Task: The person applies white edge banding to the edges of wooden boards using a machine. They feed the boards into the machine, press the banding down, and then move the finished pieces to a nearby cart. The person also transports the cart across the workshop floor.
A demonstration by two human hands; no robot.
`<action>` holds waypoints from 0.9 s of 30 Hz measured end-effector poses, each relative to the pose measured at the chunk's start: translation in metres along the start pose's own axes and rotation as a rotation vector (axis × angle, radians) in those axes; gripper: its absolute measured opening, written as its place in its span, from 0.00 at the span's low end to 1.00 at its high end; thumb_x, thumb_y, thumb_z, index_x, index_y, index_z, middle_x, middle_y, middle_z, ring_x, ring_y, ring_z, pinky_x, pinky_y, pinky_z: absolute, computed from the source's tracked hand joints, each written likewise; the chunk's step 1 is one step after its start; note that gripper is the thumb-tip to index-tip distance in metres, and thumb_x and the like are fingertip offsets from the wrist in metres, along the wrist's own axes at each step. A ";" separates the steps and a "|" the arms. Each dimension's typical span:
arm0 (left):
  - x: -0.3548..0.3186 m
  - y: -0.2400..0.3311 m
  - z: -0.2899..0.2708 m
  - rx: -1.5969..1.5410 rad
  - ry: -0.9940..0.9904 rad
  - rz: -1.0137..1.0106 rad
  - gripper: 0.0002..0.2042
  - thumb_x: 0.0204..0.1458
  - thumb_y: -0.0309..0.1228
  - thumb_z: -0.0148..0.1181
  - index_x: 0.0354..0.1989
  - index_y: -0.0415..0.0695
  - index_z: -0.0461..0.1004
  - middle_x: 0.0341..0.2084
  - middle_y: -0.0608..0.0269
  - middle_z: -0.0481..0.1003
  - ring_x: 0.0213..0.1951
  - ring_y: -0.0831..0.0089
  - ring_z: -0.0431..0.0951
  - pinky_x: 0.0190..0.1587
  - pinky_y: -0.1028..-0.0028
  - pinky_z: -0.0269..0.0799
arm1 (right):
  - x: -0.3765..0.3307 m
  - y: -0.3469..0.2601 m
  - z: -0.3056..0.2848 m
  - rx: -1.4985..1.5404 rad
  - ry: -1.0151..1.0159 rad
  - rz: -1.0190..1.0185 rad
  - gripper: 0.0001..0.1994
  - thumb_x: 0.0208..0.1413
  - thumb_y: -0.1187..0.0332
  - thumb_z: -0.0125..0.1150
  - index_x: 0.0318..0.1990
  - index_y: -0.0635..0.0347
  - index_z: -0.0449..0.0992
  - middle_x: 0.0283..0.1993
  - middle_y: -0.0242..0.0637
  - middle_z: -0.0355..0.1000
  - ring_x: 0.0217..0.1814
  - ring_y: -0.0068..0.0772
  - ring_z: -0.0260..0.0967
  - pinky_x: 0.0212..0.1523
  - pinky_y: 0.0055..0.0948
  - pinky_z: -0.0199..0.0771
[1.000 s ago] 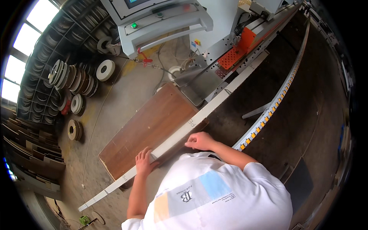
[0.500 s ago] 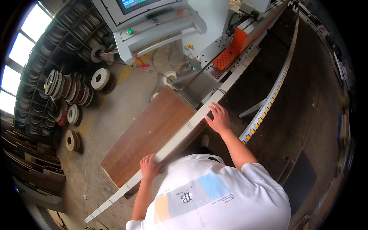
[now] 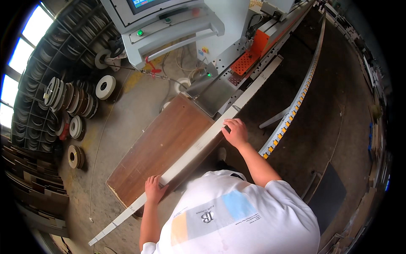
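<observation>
A long, narrow board [image 3: 186,163] with a white top face slants from the lower left up toward the machine. My left hand [image 3: 154,189] rests on its nearer part, fingers over the top and thumb along the near side. Farther up, my right hand [image 3: 236,133] has its curled fingers around the board's right edge; the fingertips are partly hidden. Beneath the board, a brown wood-grain tabletop [image 3: 158,142] shows to its left. The board's far end lies alongside the machine bed, beside a perforated orange guard [image 3: 246,61].
A grey control console [image 3: 173,36] with a screen stands ahead. At right curves a rail with yellow rollers [image 3: 286,125] on a slanting leg. Rolls of edge banding [image 3: 105,87] sit on the floor at left, before a full rack [image 3: 40,99]. A dark panel [image 3: 329,197] lies at lower right.
The board has slid slightly toward the lower left, and both hands have shifted that way with it. The view has moved a little too.
</observation>
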State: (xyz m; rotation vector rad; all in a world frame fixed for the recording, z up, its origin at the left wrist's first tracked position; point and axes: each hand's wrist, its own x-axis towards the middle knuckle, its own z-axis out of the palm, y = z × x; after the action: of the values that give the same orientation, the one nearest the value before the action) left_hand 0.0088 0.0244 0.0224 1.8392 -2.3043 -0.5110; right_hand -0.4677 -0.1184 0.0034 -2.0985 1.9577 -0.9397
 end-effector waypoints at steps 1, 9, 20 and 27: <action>-0.001 0.001 -0.001 0.022 -0.017 -0.020 0.31 0.42 0.41 0.79 0.56 0.45 0.76 0.52 0.58 0.77 0.56 0.56 0.74 0.59 0.58 0.69 | 0.000 0.004 0.001 0.001 0.028 0.060 0.11 0.53 0.62 0.72 0.41 0.52 0.82 0.49 0.32 0.81 0.53 0.42 0.76 0.55 0.41 0.76; 0.026 0.050 0.011 -0.024 0.090 -0.023 0.29 0.45 0.41 0.78 0.56 0.45 0.78 0.51 0.57 0.77 0.56 0.53 0.74 0.59 0.57 0.70 | 0.047 0.062 -0.017 0.055 -0.076 0.755 0.19 0.57 0.46 0.70 0.36 0.54 0.81 0.39 0.36 0.83 0.42 0.43 0.81 0.42 0.42 0.78; -0.029 -0.066 -0.031 0.193 -0.023 -0.180 0.29 0.43 0.38 0.77 0.57 0.47 0.79 0.49 0.60 0.77 0.55 0.58 0.75 0.57 0.59 0.70 | 0.086 0.052 -0.005 0.011 -0.513 0.825 0.31 0.48 0.32 0.70 0.27 0.56 0.82 0.28 0.35 0.81 0.34 0.39 0.81 0.39 0.39 0.78; -0.068 -0.141 -0.050 0.230 -0.057 -0.474 0.32 0.46 0.37 0.76 0.62 0.48 0.75 0.59 0.59 0.75 0.63 0.56 0.71 0.64 0.57 0.68 | 0.106 -0.002 0.040 -0.032 -0.760 0.749 0.30 0.56 0.33 0.62 0.26 0.53 0.83 0.23 0.30 0.79 0.29 0.29 0.79 0.37 0.34 0.77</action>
State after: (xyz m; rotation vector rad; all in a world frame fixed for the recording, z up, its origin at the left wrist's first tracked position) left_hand 0.1702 0.0549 0.0260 2.5313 -2.0217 -0.3642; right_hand -0.4492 -0.2302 0.0099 -1.2207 2.0040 0.0397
